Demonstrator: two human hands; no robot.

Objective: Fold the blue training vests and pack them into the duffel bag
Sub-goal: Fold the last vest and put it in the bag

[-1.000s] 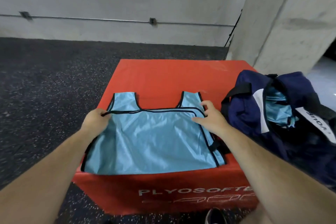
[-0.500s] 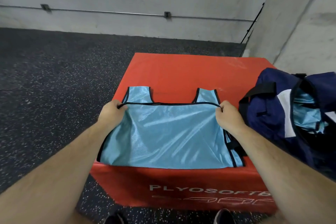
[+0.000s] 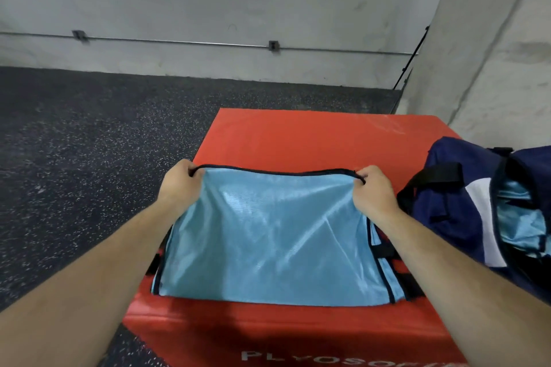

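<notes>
Blue vest beside open duffel bag

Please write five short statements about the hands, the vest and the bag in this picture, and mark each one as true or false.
1. The left hand and the right hand both pinch the vest by its black-trimmed edge. True.
2. The bag stands to the person's right. True.
3. The bag is zipped shut. False: it is open, with blue fabric showing inside.
4. The vest lies inside the bag. False: it lies on the red box.
5. The box bears white lettering on its near side. True.
</notes>
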